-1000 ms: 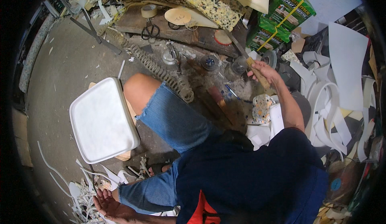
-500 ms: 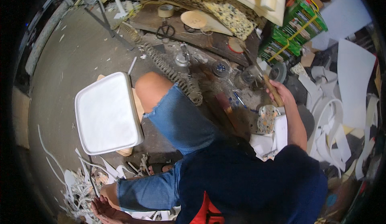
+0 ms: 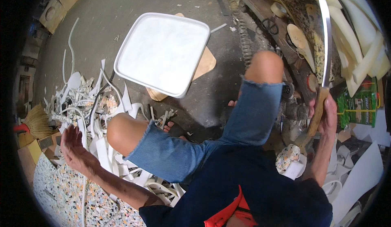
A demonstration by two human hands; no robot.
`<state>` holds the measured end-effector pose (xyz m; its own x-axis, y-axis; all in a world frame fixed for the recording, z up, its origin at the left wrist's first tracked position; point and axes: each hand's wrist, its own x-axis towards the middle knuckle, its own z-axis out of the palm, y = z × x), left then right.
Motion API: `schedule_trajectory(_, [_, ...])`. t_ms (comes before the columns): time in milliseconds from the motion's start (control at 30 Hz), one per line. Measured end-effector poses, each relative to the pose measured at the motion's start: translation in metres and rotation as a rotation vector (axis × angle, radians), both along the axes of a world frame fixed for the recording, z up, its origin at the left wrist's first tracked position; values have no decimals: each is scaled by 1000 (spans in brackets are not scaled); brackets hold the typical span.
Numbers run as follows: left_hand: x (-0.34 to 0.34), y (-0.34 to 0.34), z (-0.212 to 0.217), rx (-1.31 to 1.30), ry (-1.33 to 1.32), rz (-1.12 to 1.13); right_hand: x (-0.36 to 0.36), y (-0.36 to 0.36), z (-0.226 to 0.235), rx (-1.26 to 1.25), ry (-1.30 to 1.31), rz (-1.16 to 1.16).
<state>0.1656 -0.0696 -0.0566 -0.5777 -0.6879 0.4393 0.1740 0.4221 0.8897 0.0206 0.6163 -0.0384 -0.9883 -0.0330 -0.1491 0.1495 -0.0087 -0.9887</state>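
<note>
My right hand (image 3: 330,115) is closed round the wooden handle of a long knife (image 3: 326,43). Its narrow, slightly curved blade points up and away from me, touching nothing that I can see. My left hand (image 3: 77,151) is raised at the left, its fingers apart and nothing in it, above a heap of offcuts. Ahead of my knees lies a white, square, cushion-like piece (image 3: 163,54) with rounded corners and a raised rim. It rests on a light wooden board (image 3: 205,64), whose corners stick out beneath it.
White foam strips and scraps (image 3: 97,117) pile up at the left, beside speckled foam sheet (image 3: 73,198) and a straw broom (image 3: 36,121). A low wooden bench (image 3: 281,43) at the right carries a tape roll (image 3: 278,9) and black scissors (image 3: 270,26). Green packages (image 3: 358,107) stand farther right.
The view has turned left, bringing the white square piece nearer the middle. The knife now points upward, its blade in plain sight. My left hand has risen and its fingers have spread.
</note>
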Motion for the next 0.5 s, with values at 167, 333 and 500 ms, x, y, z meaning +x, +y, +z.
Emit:
schedule_trajectory(167, [-41,-22,-58,193,-145,81,-72,-146,16,196,-156,402])
schedule_trajectory(333, [-94,-39,-134,212,-436,27,-104,-265,-64,63,-309,585])
schedule_trajectory(500, [-145,7,-222,-63,-628,-316,-98,-293,-129,235,-543,510])
